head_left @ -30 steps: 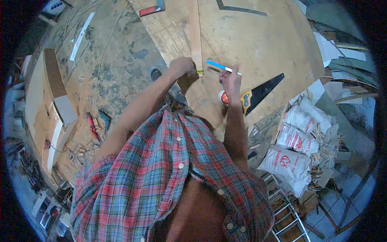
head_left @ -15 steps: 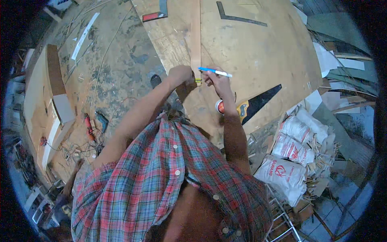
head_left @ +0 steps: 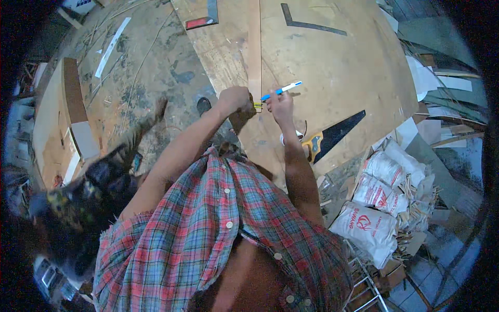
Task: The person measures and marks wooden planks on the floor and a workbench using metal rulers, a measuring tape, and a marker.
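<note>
A blue-and-white pen is pinched in my right hand, its blue end pointing left toward the end of a long thin wooden strip. On the left side of that end, my left hand is closed. A short yellow piece of tape measure reaches from it across the strip; my fingers hide the rest. Both hands are over the large plywood sheet. Partly behind my right forearm stands a small round white-and-red container. Close by lies a handsaw with a yellow handle.
A try square and a dark L-shaped square lie on the far part of the plywood. White sacks are heaped at the right. A blurred person is at my left, near a wooden panel piece.
My right hand has turned the pen so its blue end points down at the strip's end. The person at left has come into view, covering the power tools on the floor.
</note>
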### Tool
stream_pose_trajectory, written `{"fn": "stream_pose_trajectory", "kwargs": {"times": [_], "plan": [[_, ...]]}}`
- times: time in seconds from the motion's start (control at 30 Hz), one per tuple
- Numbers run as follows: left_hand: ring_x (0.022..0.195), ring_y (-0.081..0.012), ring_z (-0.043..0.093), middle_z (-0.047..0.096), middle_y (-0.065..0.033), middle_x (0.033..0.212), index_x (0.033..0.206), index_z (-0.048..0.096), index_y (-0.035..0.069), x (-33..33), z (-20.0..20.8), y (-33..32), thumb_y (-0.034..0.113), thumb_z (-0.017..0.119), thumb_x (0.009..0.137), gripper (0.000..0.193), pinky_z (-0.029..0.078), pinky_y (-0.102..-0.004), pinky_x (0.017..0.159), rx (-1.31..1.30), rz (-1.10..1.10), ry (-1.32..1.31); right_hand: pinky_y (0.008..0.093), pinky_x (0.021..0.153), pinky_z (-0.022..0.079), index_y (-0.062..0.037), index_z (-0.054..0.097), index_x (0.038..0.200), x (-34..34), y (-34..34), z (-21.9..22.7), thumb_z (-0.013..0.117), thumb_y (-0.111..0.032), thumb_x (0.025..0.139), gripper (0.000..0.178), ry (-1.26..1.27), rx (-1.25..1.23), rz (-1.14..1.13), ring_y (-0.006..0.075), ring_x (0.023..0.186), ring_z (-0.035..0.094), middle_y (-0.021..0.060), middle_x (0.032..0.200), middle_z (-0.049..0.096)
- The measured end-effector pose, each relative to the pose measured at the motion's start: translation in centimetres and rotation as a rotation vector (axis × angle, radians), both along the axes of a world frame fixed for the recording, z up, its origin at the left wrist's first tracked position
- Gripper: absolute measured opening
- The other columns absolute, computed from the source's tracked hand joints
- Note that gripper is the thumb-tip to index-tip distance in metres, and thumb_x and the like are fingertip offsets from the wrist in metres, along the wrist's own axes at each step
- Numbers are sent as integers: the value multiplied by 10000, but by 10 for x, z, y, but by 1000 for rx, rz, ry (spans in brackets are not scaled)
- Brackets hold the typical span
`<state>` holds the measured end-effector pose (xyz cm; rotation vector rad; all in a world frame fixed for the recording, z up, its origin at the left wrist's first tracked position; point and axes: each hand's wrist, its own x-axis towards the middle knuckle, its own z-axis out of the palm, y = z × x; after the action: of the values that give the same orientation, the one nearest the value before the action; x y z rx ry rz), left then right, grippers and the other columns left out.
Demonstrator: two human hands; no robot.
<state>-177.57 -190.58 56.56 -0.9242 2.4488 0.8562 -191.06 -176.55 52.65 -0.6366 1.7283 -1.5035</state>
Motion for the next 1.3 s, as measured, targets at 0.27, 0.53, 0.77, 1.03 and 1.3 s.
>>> {"fn": "stream_pose_trajectory", "kwargs": {"times": [0.27, 0.53, 0.77, 1.03, 1.3], "plan": [[877, -360, 715, 735, -170, 903, 918, 758, 73, -1, 7, 3, 288, 716, 679, 324, 568, -453, 742, 27, -17, -57, 335, 615, 497, -18, 637, 834, -2, 2, -8, 600, -333, 966, 344, 168, 157, 111, 151, 645, 640, 83, 734, 670], [894, -364, 714, 731, -188, 930, 925, 751, 47, 1, 7, 4, 298, 694, 739, 317, 562, -476, 753, -36, 1, 2, 396, 644, 506, 0, 672, 824, -1, -7, -8, 585, -338, 968, 377, 360, 119, 128, 260, 695, 678, 147, 749, 685], [913, -359, 715, 735, -175, 963, 920, 747, 14, -4, -39, -4, 285, 673, 771, 317, 564, -467, 742, 140, -14, 221, 425, 657, 515, 3, 670, 809, 1, -9, 1, 581, -365, 972, 412, 369, 112, 157, 297, 713, 687, 170, 744, 681], [903, -357, 715, 735, -169, 963, 917, 751, 37, -2, -41, -8, 285, 681, 763, 300, 560, -469, 729, 17, -85, 159, 426, 619, 486, 16, 648, 848, 3, -7, -5, 605, -254, 955, 294, 512, 170, 179, 328, 670, 663, 218, 716, 649], [893, -356, 715, 735, -163, 963, 914, 755, 59, 2, -17, -5, 285, 689, 755, 284, 557, -470, 717, -140, -151, 54, 459, 635, 497, -13, 663, 800, 2, -8, -7, 609, -326, 952, 353, 504, 196, 167, 333, 696, 670, 205, 733, 666]]}}
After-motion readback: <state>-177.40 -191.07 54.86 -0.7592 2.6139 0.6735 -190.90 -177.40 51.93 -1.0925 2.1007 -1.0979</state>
